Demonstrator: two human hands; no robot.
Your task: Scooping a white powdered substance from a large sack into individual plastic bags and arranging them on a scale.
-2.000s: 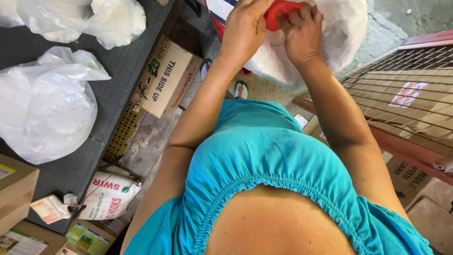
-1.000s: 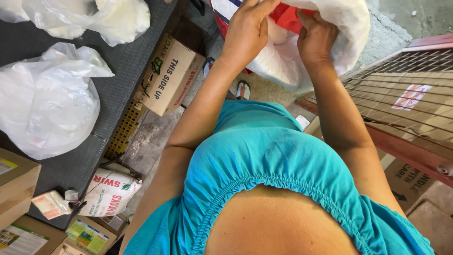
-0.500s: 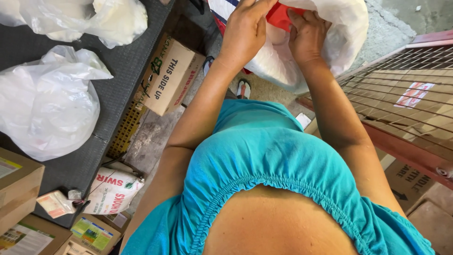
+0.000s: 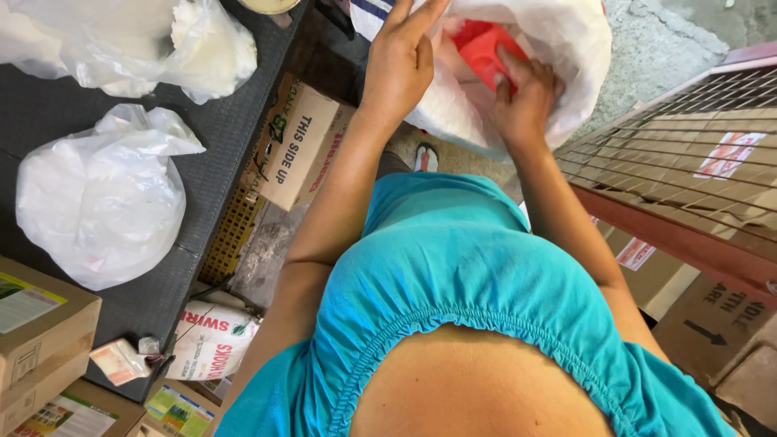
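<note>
**Hands at the mouth of the white bag, red packet half inside**

Both hands work at one large white plastic bag (image 4: 566, 48) held up in front of the body, above the floor and right of the worktop (image 4: 227, 137). Left hand (image 4: 402, 61) lies flat and open against the bag's left wall, fingers straight and pointing up; it seems to brace or spread the mouth, not clamped on anything I can make out. Right hand (image 4: 526, 101) is partly inside the opening, fingers curled against a red packet (image 4: 483, 50); whether they grip it or only press on it cannot be told, since the plastic hides the fingertips.

Judgement on step: the red packet is being seated in, or drawn from, the bag; direction not readable from this view. Either way the next move would need the left hand to keep the mouth wide while the right gets a firm hold on the packet, as the thin plastic folds over it.

Count:
- white bag in hand: 1
- red packet: 1
- tied white plastic bags on the worktop: 2 in full view, near one (image 4: 101, 202) and far one (image 4: 206, 44); a third edge shows top left
- cardboard box leaning under the worktop edge (image 4: 299, 150): 1
- cardboard boxes at lower left (image 4: 40, 324): at least 2, cropped
- printed white sack on the floor (image 4: 212, 340): 1
- wire crate at right (image 4: 688, 170): 1
</note>
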